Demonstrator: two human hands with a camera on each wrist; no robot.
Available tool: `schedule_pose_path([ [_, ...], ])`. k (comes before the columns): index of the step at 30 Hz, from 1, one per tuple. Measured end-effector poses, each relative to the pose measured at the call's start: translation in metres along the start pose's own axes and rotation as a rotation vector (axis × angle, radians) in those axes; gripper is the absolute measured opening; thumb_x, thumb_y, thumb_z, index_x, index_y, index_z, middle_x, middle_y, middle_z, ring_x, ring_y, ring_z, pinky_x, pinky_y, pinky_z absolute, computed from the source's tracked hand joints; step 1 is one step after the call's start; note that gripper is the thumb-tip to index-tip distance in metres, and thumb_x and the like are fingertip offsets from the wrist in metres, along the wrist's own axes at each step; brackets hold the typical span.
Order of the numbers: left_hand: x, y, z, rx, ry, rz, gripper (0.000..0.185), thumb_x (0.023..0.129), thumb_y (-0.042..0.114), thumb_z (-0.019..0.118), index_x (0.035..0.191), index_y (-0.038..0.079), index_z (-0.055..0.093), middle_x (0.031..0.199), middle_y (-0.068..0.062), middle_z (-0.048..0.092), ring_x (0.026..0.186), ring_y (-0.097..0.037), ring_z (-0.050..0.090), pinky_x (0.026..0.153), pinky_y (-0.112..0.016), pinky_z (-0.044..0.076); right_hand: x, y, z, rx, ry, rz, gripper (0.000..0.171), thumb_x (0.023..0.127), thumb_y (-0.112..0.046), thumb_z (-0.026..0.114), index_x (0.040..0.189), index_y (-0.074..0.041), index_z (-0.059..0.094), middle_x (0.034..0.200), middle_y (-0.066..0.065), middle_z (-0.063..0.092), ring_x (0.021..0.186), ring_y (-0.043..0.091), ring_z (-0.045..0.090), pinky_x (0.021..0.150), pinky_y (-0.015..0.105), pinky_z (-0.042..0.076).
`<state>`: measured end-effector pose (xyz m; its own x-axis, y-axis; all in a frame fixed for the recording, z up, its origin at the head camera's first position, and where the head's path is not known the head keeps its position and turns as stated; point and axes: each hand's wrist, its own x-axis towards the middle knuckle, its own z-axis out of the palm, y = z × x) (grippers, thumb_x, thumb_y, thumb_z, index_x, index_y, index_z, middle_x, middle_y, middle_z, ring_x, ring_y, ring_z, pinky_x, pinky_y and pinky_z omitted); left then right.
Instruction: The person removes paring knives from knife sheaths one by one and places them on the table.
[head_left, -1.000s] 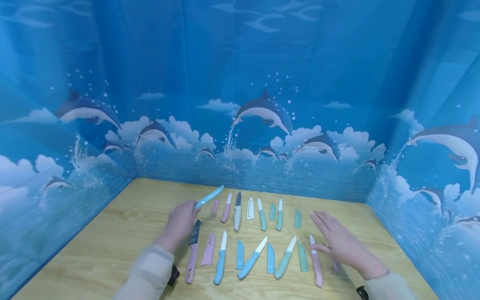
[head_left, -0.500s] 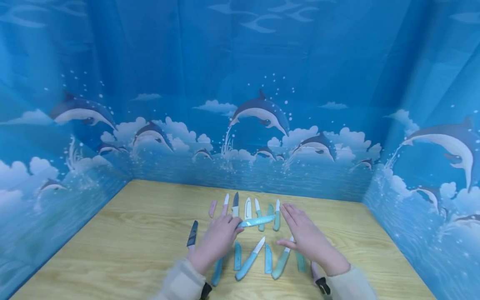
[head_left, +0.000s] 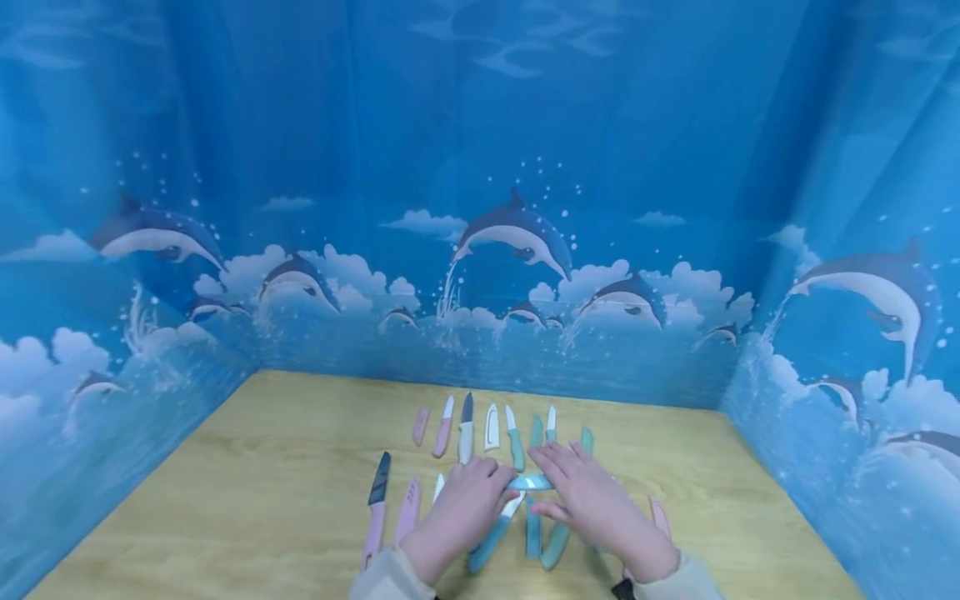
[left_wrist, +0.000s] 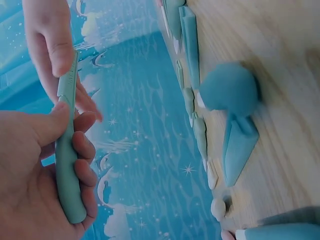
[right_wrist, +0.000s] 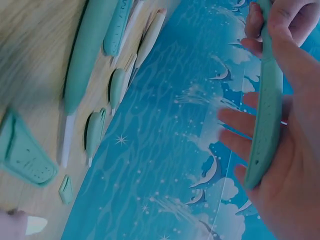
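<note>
My left hand (head_left: pixel 467 498) grips the handle of a light blue paring knife (left_wrist: pixel 69 170), its fingers curled round it and the thumb along the side. A matching sheath (right_wrist: pixel 269 107) covers the blade, which is hidden. At the sheath's far end is my right hand (head_left: pixel 596 502); in the right wrist view the sheath lies against the palm, with fairly straight fingers behind it. The left wrist view shows the right thumb over the sheath's end. Both hands are held above the table, over a blue knife (head_left: pixel 489 543), a blue sheath (head_left: pixel 533 533) and a green knife (head_left: pixel 555 547).
At the back is a row with a pink knife (head_left: pixel 442 437), a white-handled knife (head_left: pixel 466 440), a white sheath (head_left: pixel 492 427) and a green knife (head_left: pixel 517 450). A pink-handled knife (head_left: pixel 373 525) and pink sheath (head_left: pixel 408 508) lie front left. A dolphin-print curtain (head_left: pixel 480 350) encloses the table.
The left hand has carried the sheathed knife from the back left to the middle. The right hand has come in from the right, and the two hands now meet at the knife.
</note>
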<state>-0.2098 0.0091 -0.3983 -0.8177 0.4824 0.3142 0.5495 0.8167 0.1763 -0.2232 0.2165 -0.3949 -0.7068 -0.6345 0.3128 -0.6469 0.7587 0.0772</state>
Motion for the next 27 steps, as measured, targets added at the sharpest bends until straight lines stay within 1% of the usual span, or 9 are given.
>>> schedule_pose_path([
  [3, -0.0041, 0.0017, 0.0034, 0.004, 0.007, 0.012, 0.025, 0.097, 0.036, 0.053, 0.114, 0.020, 0.063, 0.094, 0.007, 0.062, 0.092, -0.012, 0.058, 0.080, -0.030, 0.047, -0.0015, -0.0053, 0.0013, 0.044, -0.001, -0.014, 0.056, 0.093, -0.046, 0.056, 0.134, -0.008, 0.054, 0.122, 0.007, 0.066, 0.113, 0.025, 0.062, 0.097, 0.044, 0.049],
  [5, -0.0050, 0.0014, 0.0049, 0.007, 0.027, 0.026, 0.025, 0.098, 0.037, 0.052, 0.113, 0.021, 0.063, 0.093, 0.008, 0.062, 0.091, -0.011, 0.058, 0.079, -0.029, 0.046, -0.0016, -0.0077, 0.0015, 0.057, 0.001, -0.011, 0.048, 0.096, -0.045, 0.052, 0.128, -0.011, 0.059, 0.113, 0.004, 0.069, 0.103, 0.021, 0.065, 0.089, 0.041, 0.053],
  [8, -0.0047, 0.0001, 0.0058, 0.013, 0.056, 0.060, 0.025, 0.098, 0.038, 0.050, 0.111, 0.021, 0.063, 0.091, 0.008, 0.061, 0.088, -0.010, 0.057, 0.079, -0.028, 0.046, -0.0011, -0.0088, 0.0017, 0.062, 0.024, -0.018, 0.038, 0.098, -0.041, 0.050, 0.117, -0.011, 0.064, 0.101, 0.001, 0.071, 0.093, 0.018, 0.066, 0.083, 0.039, 0.054],
  [10, -0.0038, -0.0014, 0.0058, 0.034, 0.079, 0.091, 0.025, 0.098, 0.037, 0.051, 0.111, 0.020, 0.064, 0.090, 0.007, 0.061, 0.087, -0.010, 0.057, 0.080, -0.029, 0.047, -0.0003, -0.0079, 0.0027, 0.063, 0.052, -0.034, 0.032, 0.099, -0.038, 0.051, 0.111, -0.012, 0.065, 0.095, -0.001, 0.070, 0.087, 0.015, 0.066, 0.079, 0.036, 0.054],
  [12, -0.0024, -0.0033, 0.0060, 0.060, 0.098, 0.119, 0.024, 0.097, 0.036, 0.052, 0.111, 0.020, 0.065, 0.090, 0.007, 0.062, 0.086, -0.011, 0.058, 0.081, -0.030, 0.048, 0.0015, -0.0064, 0.0029, 0.072, 0.069, -0.049, 0.028, 0.099, -0.035, 0.051, 0.106, -0.013, 0.066, 0.090, -0.003, 0.069, 0.081, 0.012, 0.064, 0.076, 0.033, 0.054],
  [14, -0.0008, -0.0051, 0.0061, 0.077, 0.109, 0.133, 0.024, 0.097, 0.035, 0.053, 0.111, 0.020, 0.065, 0.090, 0.006, 0.063, 0.087, -0.011, 0.058, 0.082, -0.031, 0.048, 0.0033, -0.0047, 0.0029, 0.086, 0.071, -0.058, 0.026, 0.099, -0.035, 0.051, 0.104, -0.014, 0.066, 0.088, -0.006, 0.068, 0.079, 0.010, 0.063, 0.074, 0.031, 0.053],
  [17, 0.0004, -0.0066, 0.0065, 0.071, 0.100, 0.131, 0.024, 0.096, 0.035, 0.053, 0.111, 0.020, 0.065, 0.091, 0.005, 0.063, 0.089, -0.013, 0.059, 0.082, -0.031, 0.048, 0.0043, -0.0026, 0.0029, 0.101, 0.050, -0.070, 0.024, 0.099, -0.035, 0.051, 0.104, -0.016, 0.066, 0.087, -0.008, 0.067, 0.077, 0.007, 0.062, 0.072, 0.029, 0.053],
  [21, -0.0009, -0.0055, 0.0074, 0.051, 0.074, 0.112, 0.024, 0.095, 0.035, 0.055, 0.111, 0.020, 0.065, 0.091, 0.005, 0.063, 0.089, -0.013, 0.059, 0.080, -0.030, 0.047, 0.0026, -0.0014, 0.0038, 0.123, 0.021, -0.078, 0.023, 0.099, -0.033, 0.053, 0.105, -0.016, 0.066, 0.087, -0.008, 0.067, 0.078, 0.007, 0.062, 0.073, 0.029, 0.053],
  [27, -0.0030, -0.0023, 0.0081, 0.022, 0.031, 0.067, 0.026, 0.096, 0.036, 0.054, 0.114, 0.020, 0.065, 0.092, 0.006, 0.063, 0.090, -0.013, 0.058, 0.082, -0.030, 0.047, -0.0019, 0.0009, 0.0040, 0.154, 0.016, -0.004, 0.025, 0.099, -0.036, 0.051, 0.100, -0.016, 0.066, 0.084, -0.009, 0.066, 0.076, 0.006, 0.062, 0.071, 0.027, 0.054],
])
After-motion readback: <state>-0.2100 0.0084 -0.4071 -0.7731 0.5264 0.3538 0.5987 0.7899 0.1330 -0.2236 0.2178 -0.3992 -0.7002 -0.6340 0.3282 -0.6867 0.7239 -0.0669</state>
